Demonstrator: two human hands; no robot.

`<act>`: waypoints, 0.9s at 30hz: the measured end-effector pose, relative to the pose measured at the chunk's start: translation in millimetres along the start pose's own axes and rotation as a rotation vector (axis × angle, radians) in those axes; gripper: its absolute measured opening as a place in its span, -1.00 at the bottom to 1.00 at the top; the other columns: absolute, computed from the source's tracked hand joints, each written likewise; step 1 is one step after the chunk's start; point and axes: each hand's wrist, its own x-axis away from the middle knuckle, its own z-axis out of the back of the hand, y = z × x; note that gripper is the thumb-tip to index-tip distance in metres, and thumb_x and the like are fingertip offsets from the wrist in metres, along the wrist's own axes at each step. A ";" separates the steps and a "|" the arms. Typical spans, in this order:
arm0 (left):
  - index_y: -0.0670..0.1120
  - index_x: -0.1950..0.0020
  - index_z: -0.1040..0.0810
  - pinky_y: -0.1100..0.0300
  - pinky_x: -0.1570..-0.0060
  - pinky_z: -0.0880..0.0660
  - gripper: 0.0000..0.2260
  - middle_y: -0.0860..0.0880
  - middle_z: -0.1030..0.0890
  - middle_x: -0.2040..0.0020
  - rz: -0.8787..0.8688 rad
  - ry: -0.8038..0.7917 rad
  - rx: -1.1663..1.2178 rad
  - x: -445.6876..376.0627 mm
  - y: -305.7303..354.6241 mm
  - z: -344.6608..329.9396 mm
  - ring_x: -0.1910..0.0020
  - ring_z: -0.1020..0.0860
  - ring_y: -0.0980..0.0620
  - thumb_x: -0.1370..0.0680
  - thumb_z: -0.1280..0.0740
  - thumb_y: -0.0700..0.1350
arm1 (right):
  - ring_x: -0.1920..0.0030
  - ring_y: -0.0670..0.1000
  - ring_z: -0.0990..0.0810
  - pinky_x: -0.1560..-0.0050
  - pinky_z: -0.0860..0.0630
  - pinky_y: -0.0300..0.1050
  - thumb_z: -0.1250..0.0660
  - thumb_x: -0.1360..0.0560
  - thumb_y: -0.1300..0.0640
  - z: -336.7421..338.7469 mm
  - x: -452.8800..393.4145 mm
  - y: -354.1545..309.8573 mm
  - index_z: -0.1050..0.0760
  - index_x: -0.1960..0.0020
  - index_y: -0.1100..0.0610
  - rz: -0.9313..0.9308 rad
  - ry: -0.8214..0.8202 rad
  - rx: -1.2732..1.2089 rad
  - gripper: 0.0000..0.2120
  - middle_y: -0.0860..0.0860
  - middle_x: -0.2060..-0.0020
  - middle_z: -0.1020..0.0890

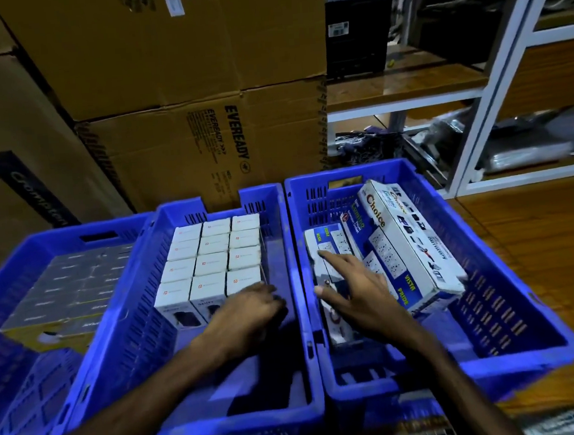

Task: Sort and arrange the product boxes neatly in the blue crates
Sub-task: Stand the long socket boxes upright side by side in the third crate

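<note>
Three blue crates stand side by side. The middle crate point(289, 237) holds several small white boxes point(209, 257) in tidy rows. My left hand point(248, 309) rests at the near right end of those rows, fingers curled against the nearest box; whether it grips the box I cannot tell. The right crate point(509, 268) holds long white power-strip boxes point(414, 238) lying crooked, one leaning over the others. My right hand point(352, 280) lies flat with fingers spread on the lower long box point(325, 245). The left crate point(12, 276) is packed with grey-topped boxes point(77, 282).
Large brown cartons point(179, 88) are stacked right behind the crates. A white metal shelf rack point(485, 98) with dark bagged goods stands at the back right. Wooden flooring point(537, 232) shows to the right of the crates.
</note>
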 end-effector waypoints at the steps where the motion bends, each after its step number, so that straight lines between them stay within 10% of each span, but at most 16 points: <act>1: -0.01 0.00 -0.62 -0.01 0.05 -0.56 -0.76 -0.02 -0.67 0.06 0.101 0.068 0.092 1.8 -0.7 13.4 0.00 -0.61 -0.13 -0.61 -0.19 0.05 | -0.37 -0.08 -0.43 -0.43 -0.24 0.11 -0.31 -0.58 -0.17 5.4 3.7 5.1 -0.24 -0.56 -0.17 -0.014 0.030 0.004 -0.42 -0.13 -0.40 -0.40; 6: 0.01 0.00 -0.70 0.10 0.13 -0.61 -0.87 0.08 -0.74 0.08 0.255 0.462 0.459 -18.7 16.2 70.6 0.14 -0.67 0.00 -0.53 -0.38 -0.05 | -0.26 -0.08 -0.54 -0.32 -0.47 0.04 -0.41 -0.56 -0.04 26.9 22.4 17.3 -0.50 -0.40 -0.03 -0.086 0.211 -0.095 -0.57 -0.09 -0.24 -0.56; 16: -0.02 -0.04 -0.72 0.07 0.14 -0.63 -0.90 0.14 -0.67 0.15 0.085 0.207 0.939 -82.7 69.2 73.3 0.24 -0.66 0.12 -0.57 -0.46 -0.04 | -0.19 0.09 -0.56 -0.22 -0.52 0.05 -0.42 -0.52 0.03 48.2 61.9 35.1 -0.58 -0.26 0.01 -0.306 0.587 0.208 -0.68 0.03 -0.16 -0.53; 27: -0.01 -0.35 -0.61 0.03 0.06 -0.66 -0.64 0.10 -0.65 -0.12 0.358 0.025 1.004 -97.9 81.6 76.0 0.21 -0.72 -0.01 -0.56 -0.49 -0.03 | -0.36 0.38 -0.41 -0.30 -0.43 0.26 -0.45 -0.35 -0.38 62.3 50.0 67.4 0.02 -0.60 -0.08 -0.624 0.294 0.216 0.03 0.31 -0.36 -0.37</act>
